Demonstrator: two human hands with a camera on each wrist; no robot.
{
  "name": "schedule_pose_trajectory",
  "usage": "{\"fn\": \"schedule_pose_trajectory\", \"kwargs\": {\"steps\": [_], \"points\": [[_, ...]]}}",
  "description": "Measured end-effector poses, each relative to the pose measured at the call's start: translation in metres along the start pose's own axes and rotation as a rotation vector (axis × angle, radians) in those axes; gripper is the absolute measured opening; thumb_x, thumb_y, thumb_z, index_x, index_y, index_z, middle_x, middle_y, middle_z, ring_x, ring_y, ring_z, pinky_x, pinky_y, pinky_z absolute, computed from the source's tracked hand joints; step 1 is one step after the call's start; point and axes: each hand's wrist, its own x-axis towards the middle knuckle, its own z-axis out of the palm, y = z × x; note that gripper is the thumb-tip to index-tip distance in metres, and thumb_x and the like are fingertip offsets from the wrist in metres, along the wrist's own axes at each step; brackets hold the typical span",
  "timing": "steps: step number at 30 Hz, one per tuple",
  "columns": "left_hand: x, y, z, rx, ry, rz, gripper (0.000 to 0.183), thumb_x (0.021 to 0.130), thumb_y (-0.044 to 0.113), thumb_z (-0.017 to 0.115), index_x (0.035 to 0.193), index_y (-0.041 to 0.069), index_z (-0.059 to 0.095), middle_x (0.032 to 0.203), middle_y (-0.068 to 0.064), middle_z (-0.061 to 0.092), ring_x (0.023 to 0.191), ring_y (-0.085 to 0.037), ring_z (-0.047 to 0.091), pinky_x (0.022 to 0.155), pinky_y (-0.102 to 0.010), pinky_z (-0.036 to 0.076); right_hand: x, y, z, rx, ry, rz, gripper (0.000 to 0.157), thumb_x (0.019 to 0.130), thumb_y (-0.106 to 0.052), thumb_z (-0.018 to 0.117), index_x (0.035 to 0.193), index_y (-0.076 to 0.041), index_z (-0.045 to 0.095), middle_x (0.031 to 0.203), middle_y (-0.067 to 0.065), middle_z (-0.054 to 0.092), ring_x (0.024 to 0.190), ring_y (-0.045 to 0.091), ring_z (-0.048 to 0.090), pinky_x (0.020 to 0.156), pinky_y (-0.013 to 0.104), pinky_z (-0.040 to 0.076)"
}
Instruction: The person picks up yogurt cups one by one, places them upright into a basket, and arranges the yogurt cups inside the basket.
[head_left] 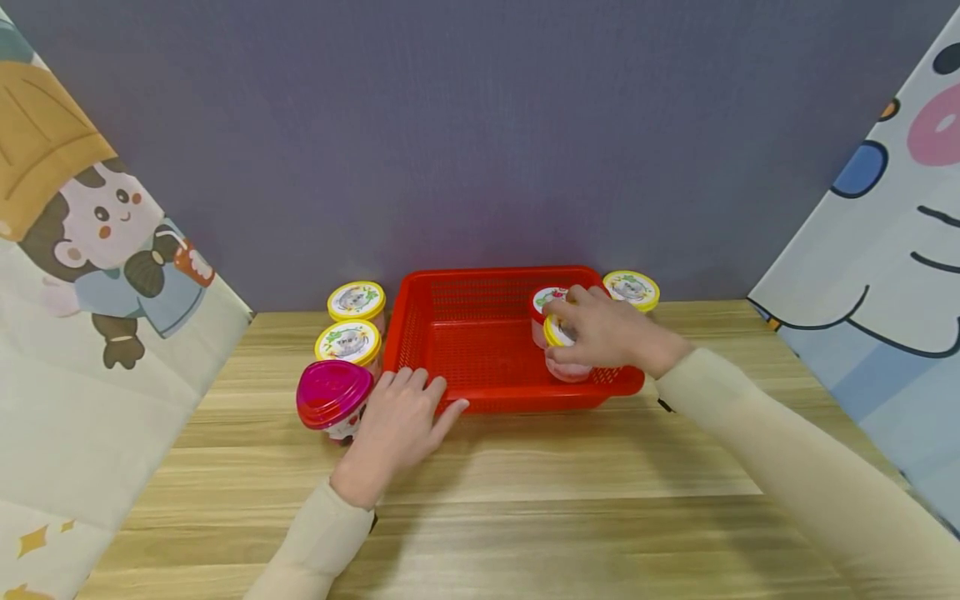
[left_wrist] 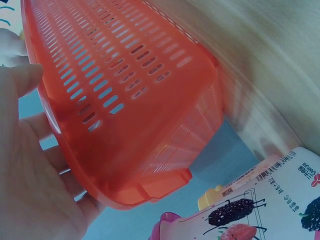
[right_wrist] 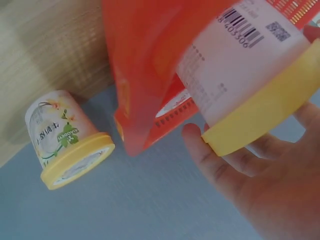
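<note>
Head view: a red basket [head_left: 472, 350] stands on the wooden table [head_left: 525, 508], a long side toward the person. Taking the basket's middle as the clock's centre, the left hand [head_left: 397, 421] lies at eight o'clock, loosely laid on the near corner of the rim with its thumb held out to one side. The right hand [head_left: 611, 333] comes in from three o'clock and grips a yellow-lidded pink tub [head_left: 567, 369], fingers and thumb bent about its lid. That tub is within the basket, at its three-o'clock end; whether its base meets the basket floor I cannot tell. At two o'clock a red-lidded tub [head_left: 546, 300] is also inside, partly behind the fingers. Outside, a yellow-topped tub [head_left: 632, 287] stands at two o'clock; a far white-labelled tub [head_left: 357, 300] stands between nine and ten, a near white-labelled tub [head_left: 348, 342] at nine, and a magenta-lidded tub [head_left: 334, 398] at eight, just beside the left hand.

Left wrist view: the slotted basket takes up the middle; the left hand shows at eight o'clock, fingers reaching over the rim. The magenta-lidded tub, printed with berries, is at four o'clock.

Right wrist view: the gripped tub sits at two o'clock, barcode showing, with the right hand at four o'clock around its yellow lid. The yellow-topped tub is at nine o'clock, outside the basket wall.
</note>
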Motion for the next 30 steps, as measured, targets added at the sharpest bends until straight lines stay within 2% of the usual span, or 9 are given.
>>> {"fn": "schedule_pose_trajectory", "kwargs": {"steps": [5, 10, 17, 20, 26, 30], "points": [[0.000, 0.000, 0.000, -0.004, 0.010, 0.000, 0.040, 0.098, 0.050, 0.060, 0.092, 0.011, 0.067, 0.082, -0.008, 0.061, 0.076, -0.026, 0.057, 0.074, -0.042, 0.046, 0.000, -0.001, 0.004, -0.007, -0.020, -0.006, 0.060, 0.086, -0.051, 0.067, 0.136, -0.019, 0.058, 0.123, 0.011, 0.055, 0.102, 0.028, 0.052, 0.074, 0.042, 0.050], [0.000, 0.000, 0.000, -0.005, -0.006, -0.006, 0.041, 0.099, 0.051, 0.058, 0.094, 0.011, 0.067, 0.084, -0.008, 0.062, 0.078, -0.027, 0.058, 0.075, -0.043, 0.046, 0.000, -0.001, 0.008, -0.012, -0.025, -0.007, 0.060, 0.086, -0.051, 0.066, 0.137, -0.019, 0.058, 0.120, 0.010, 0.055, 0.100, 0.027, 0.051, 0.072, 0.041, 0.049], [0.001, -0.001, 0.000, -0.002, -0.022, -0.010, 0.041, 0.099, 0.051, 0.057, 0.095, 0.011, 0.068, 0.085, -0.009, 0.062, 0.079, -0.026, 0.058, 0.076, -0.043, 0.046, 0.000, -0.002, 0.013, -0.014, -0.038, -0.010, 0.064, 0.087, -0.052, 0.065, 0.141, -0.019, 0.056, 0.126, 0.012, 0.054, 0.104, 0.028, 0.051, 0.076, 0.044, 0.051], [0.001, -0.001, 0.000, 0.002, -0.011, -0.006, 0.041, 0.098, 0.051, 0.058, 0.094, 0.011, 0.067, 0.084, -0.008, 0.062, 0.078, -0.026, 0.058, 0.075, -0.043, 0.046, 0.001, -0.002, 0.016, -0.015, -0.049, -0.012, 0.065, 0.087, -0.054, 0.064, 0.142, -0.020, 0.056, 0.129, 0.012, 0.053, 0.107, 0.030, 0.052, 0.077, 0.048, 0.052], [0.001, -0.001, 0.000, 0.000, -0.003, -0.001, 0.041, 0.098, 0.051, 0.059, 0.095, 0.011, 0.068, 0.084, -0.008, 0.062, 0.078, -0.026, 0.058, 0.075, -0.043, 0.046, 0.000, -0.004, 0.022, -0.010, -0.083, 0.005, 0.066, 0.087, -0.057, 0.066, 0.142, -0.023, 0.056, 0.144, 0.019, 0.047, 0.124, 0.039, 0.050, 0.087, 0.063, 0.049], [0.000, -0.001, 0.000, -0.003, -0.009, -0.005, 0.041, 0.098, 0.051, 0.059, 0.095, 0.012, 0.068, 0.083, -0.008, 0.062, 0.078, -0.026, 0.058, 0.075, -0.043, 0.046, 0.000, -0.004, 0.025, -0.005, -0.090, 0.006, 0.067, 0.087, -0.056, 0.067, 0.144, -0.021, 0.056, 0.145, 0.020, 0.046, 0.125, 0.042, 0.050, 0.089, 0.065, 0.047]]}}
